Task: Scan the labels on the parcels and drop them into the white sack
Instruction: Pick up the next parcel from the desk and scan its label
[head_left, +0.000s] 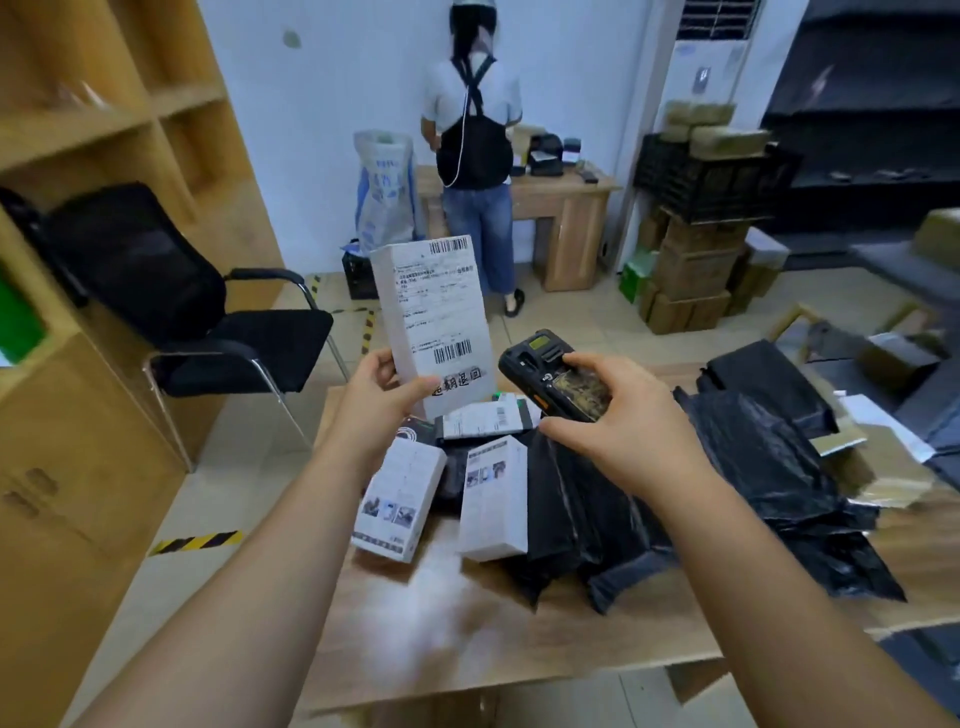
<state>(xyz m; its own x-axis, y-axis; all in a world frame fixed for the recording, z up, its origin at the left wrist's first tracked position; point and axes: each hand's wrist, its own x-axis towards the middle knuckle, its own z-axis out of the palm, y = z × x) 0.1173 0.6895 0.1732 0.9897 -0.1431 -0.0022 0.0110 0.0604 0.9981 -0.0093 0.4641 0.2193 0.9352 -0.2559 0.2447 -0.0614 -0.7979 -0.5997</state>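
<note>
My left hand (378, 397) holds a white box parcel (434, 312) upright by its lower edge, its shipping label with barcodes facing me. My right hand (618, 415) grips a black handheld scanner (550, 376) just right of the parcel, its head tilted toward the label. On the wooden table (467, 634) below lie two white boxes (397, 499) (493, 499), a labelled dark parcel (485, 420) and several black plastic mailer bags (727, 478). A white sack (384, 187) stands on the floor far back, beside a desk.
A person (475, 156) stands with their back to me at the far desk (561, 208). A black chair (218, 312) stands left of the table, before wooden shelving (104, 156). Cardboard boxes (691, 275) and a black crate are stacked at right.
</note>
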